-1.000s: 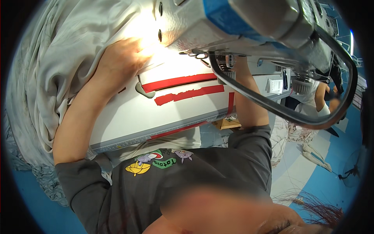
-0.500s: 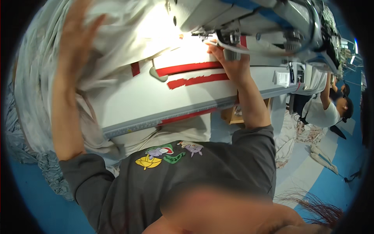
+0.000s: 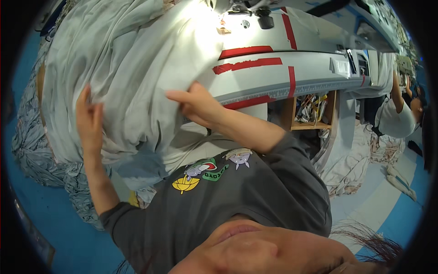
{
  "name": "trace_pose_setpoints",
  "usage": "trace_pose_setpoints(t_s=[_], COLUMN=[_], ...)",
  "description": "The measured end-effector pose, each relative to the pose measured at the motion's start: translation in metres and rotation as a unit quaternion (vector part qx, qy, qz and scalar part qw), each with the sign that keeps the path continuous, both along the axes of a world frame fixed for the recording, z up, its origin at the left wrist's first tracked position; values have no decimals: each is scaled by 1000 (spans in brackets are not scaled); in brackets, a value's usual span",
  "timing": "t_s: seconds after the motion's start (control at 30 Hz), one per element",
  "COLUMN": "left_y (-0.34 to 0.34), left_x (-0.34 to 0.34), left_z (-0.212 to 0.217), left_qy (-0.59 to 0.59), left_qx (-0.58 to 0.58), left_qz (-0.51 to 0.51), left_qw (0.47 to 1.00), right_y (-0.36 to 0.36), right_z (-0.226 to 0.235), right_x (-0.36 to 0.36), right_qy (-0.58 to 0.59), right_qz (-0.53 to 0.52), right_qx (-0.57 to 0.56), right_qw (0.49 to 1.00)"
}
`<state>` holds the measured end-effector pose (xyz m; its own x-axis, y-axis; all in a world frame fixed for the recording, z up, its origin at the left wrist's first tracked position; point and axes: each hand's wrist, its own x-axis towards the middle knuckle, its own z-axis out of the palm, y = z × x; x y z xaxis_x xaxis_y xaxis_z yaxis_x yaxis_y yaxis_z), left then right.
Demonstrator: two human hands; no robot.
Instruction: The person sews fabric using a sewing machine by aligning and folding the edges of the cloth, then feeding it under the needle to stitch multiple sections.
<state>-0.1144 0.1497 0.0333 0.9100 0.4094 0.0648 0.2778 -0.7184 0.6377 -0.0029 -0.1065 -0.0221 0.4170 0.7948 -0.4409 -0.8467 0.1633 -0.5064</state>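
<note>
A large pale cloth lies in loose folds over the left part of the sewing table and hangs down its front edge. My left hand is over the cloth's left side, its thumb and fingers apart. At the cloth's right side is my right hand, its index finger pointing left and the other fingers curled in against the fabric; their tips are partly hidden. Beyond my hands, at the top, the sewing machine's needle area stands under a bright lamp, with the cloth's far end close to it.
Red tape strips and a ruler strip mark the white table. A wooden box of small items sits below it. Bundled grey fabric lies at left, more cloth on the floor. A co-worker is at far right.
My right hand has left the needle area and come down left to the cloth. My left hand has lowered. The view has shifted, showing more cloth on the left.
</note>
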Motion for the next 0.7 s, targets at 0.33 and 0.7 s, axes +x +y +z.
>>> trace_pose_setpoints(t_s=[0.33,0.7], left_y=[117,-3], left_x=[-48,-79], left_z=[-63,-1], left_qy=[71,-30], left_qx=[40,23], left_qz=[29,-143], left_qw=[996,989], right_y=[-13,13], right_z=[-10,25], right_x=[-26,-30], right_qy=[-44,-310], right_qz=[-26,178], right_qx=[196,55], right_qw=[979,932])
